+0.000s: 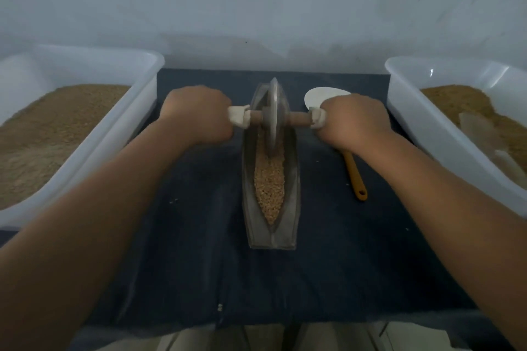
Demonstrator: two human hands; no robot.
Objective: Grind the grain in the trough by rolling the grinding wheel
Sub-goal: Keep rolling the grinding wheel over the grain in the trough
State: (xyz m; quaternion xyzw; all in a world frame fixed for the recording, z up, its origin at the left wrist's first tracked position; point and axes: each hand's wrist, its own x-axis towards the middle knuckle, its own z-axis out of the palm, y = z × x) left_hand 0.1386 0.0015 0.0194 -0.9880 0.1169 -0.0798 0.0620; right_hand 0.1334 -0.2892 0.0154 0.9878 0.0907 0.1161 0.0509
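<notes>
Both fists are wrapped tight round the axle ends, left hand [199, 118] and right hand [352, 122], with the wheel [274, 117] upright in the trough [248, 179] at frame centre. Press evenly so it rolls straight through the grain [269, 188].

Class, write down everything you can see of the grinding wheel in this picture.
The grinding wheel is a thin grey disc, metal by its look. It stands upright on its edge in the far half of the trough, with its lower rim down in the grain. A brownish axle passes through its hub. The left hand and right hand grip the axle's cloth-wrapped ends.
</notes>
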